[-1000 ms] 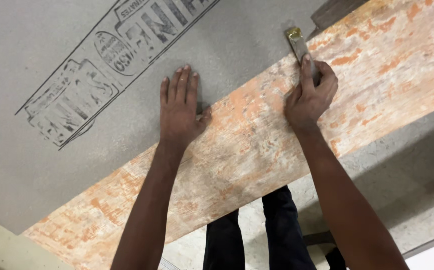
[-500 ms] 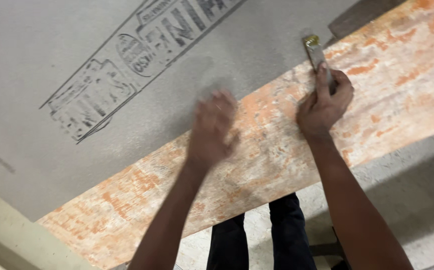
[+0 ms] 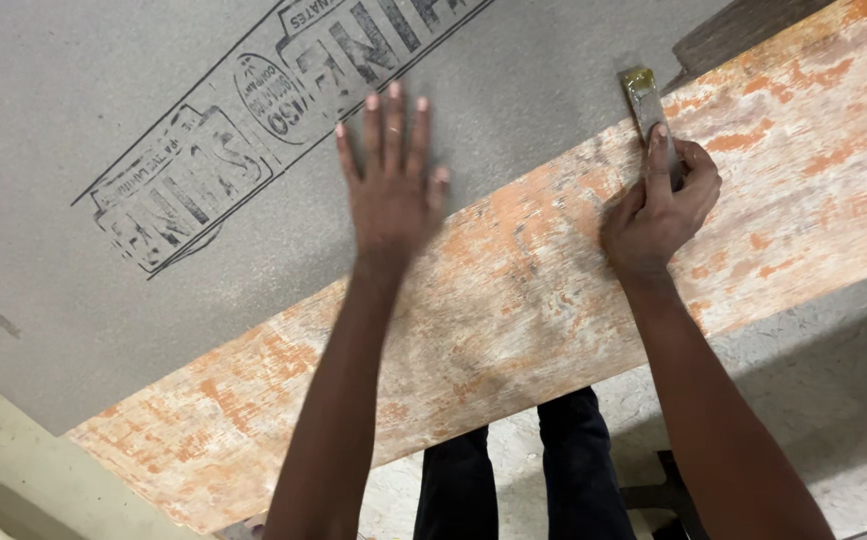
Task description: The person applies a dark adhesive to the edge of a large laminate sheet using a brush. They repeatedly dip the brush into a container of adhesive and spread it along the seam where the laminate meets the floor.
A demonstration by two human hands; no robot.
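Head view: scraper (image 3: 643,100) blade-up, near-vertical

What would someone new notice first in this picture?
Two bare hands at centre: the left hand lies flat, fingers spread, on a large grey sheet with a dark printed stamp. The right hand grips a small metal scraper against a worn, orange-streaked board running diagonally below the sheet.

A worn wooden table (image 3: 553,300) with flaking orange and white paint carries a large flat grey sheet (image 3: 103,100) stamped with dark printed markings, whose edge runs diagonally just beside the right hand's grip (image 3: 658,205) and under the left palm (image 3: 388,195).
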